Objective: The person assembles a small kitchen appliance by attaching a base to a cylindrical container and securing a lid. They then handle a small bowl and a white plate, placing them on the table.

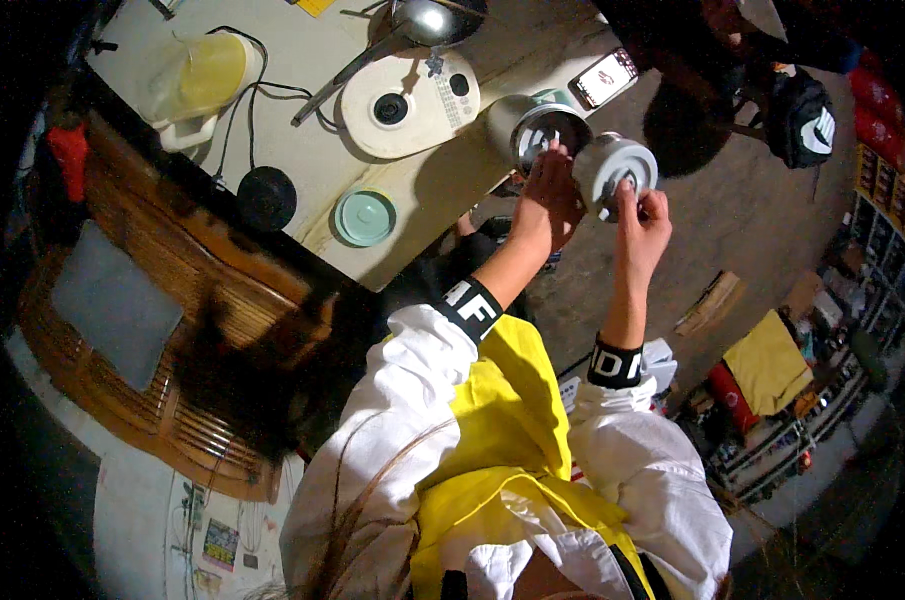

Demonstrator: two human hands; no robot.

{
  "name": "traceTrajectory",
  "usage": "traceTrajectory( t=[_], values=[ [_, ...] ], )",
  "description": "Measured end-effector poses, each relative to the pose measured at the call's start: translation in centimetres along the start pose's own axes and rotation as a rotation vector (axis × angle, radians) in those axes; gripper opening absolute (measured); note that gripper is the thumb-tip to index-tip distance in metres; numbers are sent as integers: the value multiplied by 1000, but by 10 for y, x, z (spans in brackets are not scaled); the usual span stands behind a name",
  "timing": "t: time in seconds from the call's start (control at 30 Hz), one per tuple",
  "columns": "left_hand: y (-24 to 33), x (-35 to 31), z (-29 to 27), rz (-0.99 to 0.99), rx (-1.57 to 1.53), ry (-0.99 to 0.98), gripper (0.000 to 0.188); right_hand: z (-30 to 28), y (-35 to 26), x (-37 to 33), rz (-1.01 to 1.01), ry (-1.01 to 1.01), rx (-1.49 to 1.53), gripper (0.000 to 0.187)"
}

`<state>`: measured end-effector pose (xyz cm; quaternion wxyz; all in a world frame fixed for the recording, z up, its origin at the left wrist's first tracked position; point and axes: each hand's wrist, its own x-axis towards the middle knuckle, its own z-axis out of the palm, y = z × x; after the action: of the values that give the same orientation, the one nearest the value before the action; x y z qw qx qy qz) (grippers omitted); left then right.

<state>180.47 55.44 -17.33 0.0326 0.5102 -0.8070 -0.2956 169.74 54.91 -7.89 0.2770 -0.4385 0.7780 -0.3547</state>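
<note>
A round pale-green plastic dish (365, 218) is sitting on the cream bench (312, 165), a cylindrical silver pot (505, 124) is showing its mouth beneath the left hand (550, 200), whose grip I cannot tell, and beside the pot a round grey lid (622, 163) is being grasped by the right hand (644, 222).

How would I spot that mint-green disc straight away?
Find the pale table, then its corner lowest in the picture. Near it lies the mint-green disc, below the white oval appliance base. Its pale colour and inner ring set it apart from the black round object to its left.
</note>
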Motion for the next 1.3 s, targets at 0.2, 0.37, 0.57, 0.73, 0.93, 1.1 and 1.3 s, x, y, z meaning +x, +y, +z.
traceTrajectory(
  t=[0.2, 0.37, 0.57, 0.73, 0.93, 1.1, 1.3],
  values=[
    [-2, -3, -9, 55, 115, 7, 66, 18, 8, 14, 50, -43, -16, 32],
    [-5, 0, -25, -71, 223, -142, 62, 18, 13, 13, 70, -4, 49, 32],
    [-12, -6, -22, -66, 174, -39, 69, 20, 11, 12, 23, -36, -31, 31],
    [-14, -58, -52, 6, 66, -39, 39, 37, 6, 13, -68, -97, -181, 35],
    [-19, -110, -47, -121, -245, 151, 16, 57, -9, 13, -164, -118, -359, 32],
    [-14, -109, -50, -180, -331, 179, 20, 60, -3, 4, -201, -123, -459, 33],
    [-22, -117, -41, -271, -412, 186, 26, 69, 10, -2, -160, -252, -436, 43]
  ],
)
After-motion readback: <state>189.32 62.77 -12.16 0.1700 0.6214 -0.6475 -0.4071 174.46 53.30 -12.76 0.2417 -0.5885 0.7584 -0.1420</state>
